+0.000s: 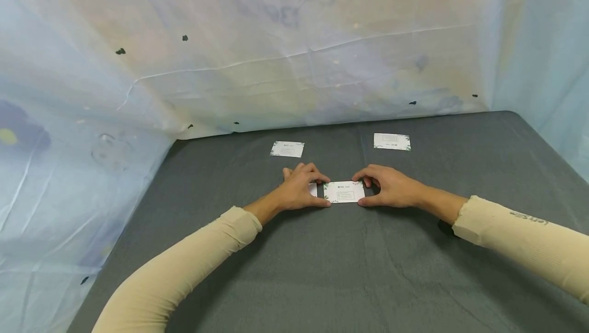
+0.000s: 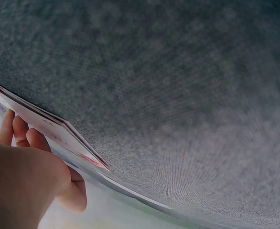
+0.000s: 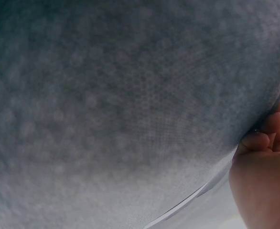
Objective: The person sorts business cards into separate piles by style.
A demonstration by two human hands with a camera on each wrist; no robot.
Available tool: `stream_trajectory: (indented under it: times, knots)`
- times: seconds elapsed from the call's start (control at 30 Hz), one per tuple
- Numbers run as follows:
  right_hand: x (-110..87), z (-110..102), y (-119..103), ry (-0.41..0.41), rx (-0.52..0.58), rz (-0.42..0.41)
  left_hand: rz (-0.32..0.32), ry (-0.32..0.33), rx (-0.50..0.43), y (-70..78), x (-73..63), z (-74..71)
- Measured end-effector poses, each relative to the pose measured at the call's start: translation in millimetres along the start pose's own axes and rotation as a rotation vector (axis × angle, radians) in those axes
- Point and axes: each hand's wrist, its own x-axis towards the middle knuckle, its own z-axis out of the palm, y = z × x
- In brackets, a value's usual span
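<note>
A white printed card [image 1: 344, 192] with green leaf corners lies on the dark grey cloth between both hands. My left hand [image 1: 299, 190] pinches its left side, index finger at the upper corner and thumb at the lower one. At the opposite side, my right hand [image 1: 391, 186] grips the card's right corners between thumb and index finger. Beneath the left palm shows part of another white card [image 1: 313, 189], mostly hidden. The left wrist view has a small stack of cards [image 2: 49, 125] beside the curled fingers [image 2: 20, 130]. Only the right hand's bent fingers [image 3: 274, 125] appear in the right wrist view, without a card.
Two more white cards lie farther back, one card at left [image 1: 287, 149] and one card at right [image 1: 391, 141]. The grey cloth-covered table [image 1: 294, 271] meets a pale patterned curtain [image 1: 294, 82] at the back and sides.
</note>
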Motion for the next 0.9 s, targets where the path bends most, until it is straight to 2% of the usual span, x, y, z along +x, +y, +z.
stream_trajectory:
  times: [0.9]
  knots:
    - [0.8,-0.2,0.9,-0.007,0.001,0.015,0.002,0.001,0.018,-0.7,0.1,0.4]
